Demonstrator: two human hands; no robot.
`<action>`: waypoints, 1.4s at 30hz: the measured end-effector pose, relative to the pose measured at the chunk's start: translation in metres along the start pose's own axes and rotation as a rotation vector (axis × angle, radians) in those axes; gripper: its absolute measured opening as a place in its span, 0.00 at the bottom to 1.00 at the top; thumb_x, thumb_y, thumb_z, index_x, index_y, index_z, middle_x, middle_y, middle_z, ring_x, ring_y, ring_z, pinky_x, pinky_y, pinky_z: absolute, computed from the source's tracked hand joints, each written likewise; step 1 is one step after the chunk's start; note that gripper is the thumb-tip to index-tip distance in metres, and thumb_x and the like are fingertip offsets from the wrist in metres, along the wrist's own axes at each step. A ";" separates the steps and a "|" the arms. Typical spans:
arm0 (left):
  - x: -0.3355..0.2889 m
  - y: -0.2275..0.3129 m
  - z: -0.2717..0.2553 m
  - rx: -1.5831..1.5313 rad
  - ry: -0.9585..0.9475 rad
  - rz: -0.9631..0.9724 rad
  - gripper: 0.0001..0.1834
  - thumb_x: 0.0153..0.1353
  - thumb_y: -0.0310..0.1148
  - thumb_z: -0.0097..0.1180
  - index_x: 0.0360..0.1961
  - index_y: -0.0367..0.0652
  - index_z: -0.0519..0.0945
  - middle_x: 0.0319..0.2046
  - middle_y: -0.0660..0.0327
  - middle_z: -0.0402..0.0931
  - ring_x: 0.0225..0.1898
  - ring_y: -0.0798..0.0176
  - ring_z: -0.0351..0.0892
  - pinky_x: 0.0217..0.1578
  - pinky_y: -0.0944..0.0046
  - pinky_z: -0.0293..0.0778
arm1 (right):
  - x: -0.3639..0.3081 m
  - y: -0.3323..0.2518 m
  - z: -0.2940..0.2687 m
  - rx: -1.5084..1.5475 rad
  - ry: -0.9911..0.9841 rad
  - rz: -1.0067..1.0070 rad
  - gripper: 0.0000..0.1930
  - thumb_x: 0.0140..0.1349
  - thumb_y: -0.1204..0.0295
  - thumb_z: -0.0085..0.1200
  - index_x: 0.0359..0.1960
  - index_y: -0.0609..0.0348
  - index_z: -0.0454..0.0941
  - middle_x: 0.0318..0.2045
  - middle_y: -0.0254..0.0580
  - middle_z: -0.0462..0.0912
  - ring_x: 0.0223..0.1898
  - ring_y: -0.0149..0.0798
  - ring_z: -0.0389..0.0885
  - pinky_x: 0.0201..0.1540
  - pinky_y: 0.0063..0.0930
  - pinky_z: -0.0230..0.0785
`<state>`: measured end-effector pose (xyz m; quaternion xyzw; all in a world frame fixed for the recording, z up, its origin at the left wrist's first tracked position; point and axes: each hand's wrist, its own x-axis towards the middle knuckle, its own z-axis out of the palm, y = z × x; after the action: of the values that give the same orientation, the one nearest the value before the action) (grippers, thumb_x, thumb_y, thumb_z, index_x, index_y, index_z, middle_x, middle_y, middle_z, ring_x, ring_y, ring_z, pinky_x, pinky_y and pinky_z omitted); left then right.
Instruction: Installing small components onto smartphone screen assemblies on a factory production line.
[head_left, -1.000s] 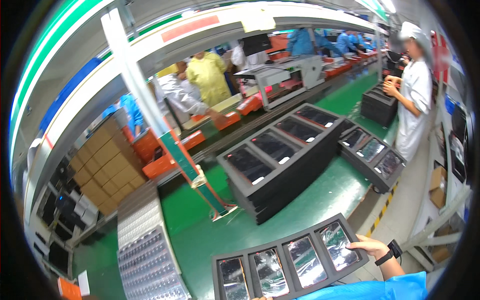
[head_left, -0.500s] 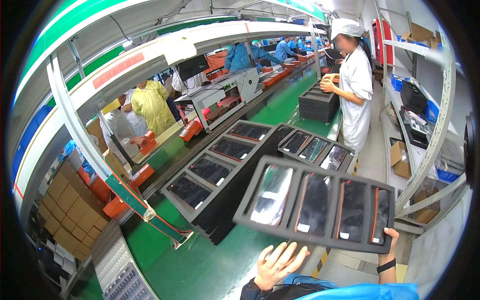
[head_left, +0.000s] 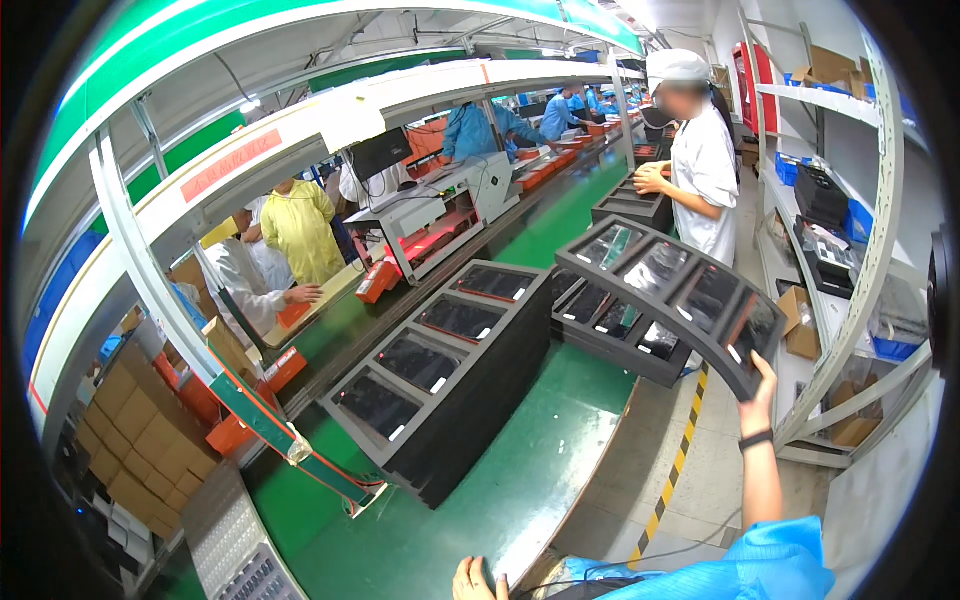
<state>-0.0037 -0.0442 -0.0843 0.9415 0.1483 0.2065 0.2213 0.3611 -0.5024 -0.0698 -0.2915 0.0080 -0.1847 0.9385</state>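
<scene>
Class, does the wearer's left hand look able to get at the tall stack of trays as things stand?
Probably yes: only green tabletop shows between the left hand and the stack, though it must reach forward.

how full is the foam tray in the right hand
Full: the foam tray shows four slots, each with a flat, glossy device in it.
</scene>
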 end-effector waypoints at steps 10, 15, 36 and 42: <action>-0.009 -0.005 0.015 0.238 0.147 0.041 0.21 0.64 0.35 0.59 0.56 0.38 0.77 0.52 0.45 0.78 0.56 0.41 0.75 0.59 0.47 0.69 | 0.122 0.150 0.056 -0.224 0.051 0.056 0.15 0.47 0.74 0.65 0.38 0.60 0.80 0.35 0.41 0.83 0.39 0.45 0.82 0.51 0.39 0.76; -0.009 0.000 0.013 0.235 0.133 -0.015 0.19 0.64 0.34 0.59 0.54 0.38 0.79 0.51 0.46 0.79 0.55 0.41 0.76 0.58 0.48 0.70 | 0.141 0.150 0.041 -0.373 -0.068 0.255 0.13 0.48 0.78 0.61 0.37 0.64 0.79 0.36 0.44 0.82 0.41 0.45 0.81 0.50 0.41 0.76; -0.002 -0.005 0.027 0.349 0.278 -0.033 0.12 0.58 0.35 0.65 0.43 0.48 0.83 0.45 0.63 0.81 0.50 0.59 0.80 0.51 0.57 0.74 | -0.041 0.106 0.240 -1.678 -0.678 -0.887 0.24 0.59 0.64 0.66 0.51 0.66 0.76 0.55 0.58 0.78 0.58 0.58 0.76 0.61 0.45 0.70; -0.005 -0.008 0.027 0.240 0.269 0.041 0.14 0.60 0.35 0.61 0.46 0.42 0.82 0.48 0.58 0.82 0.53 0.54 0.79 0.53 0.54 0.73 | -0.085 0.217 0.346 -1.407 -1.467 -1.179 0.33 0.49 0.62 0.73 0.60 0.50 0.77 0.65 0.46 0.74 0.71 0.51 0.65 0.74 0.52 0.54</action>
<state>0.0028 -0.0491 -0.1118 0.9277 0.1811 0.3161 0.0813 0.3988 -0.1190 0.0900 -0.7410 -0.5703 -0.3336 0.1200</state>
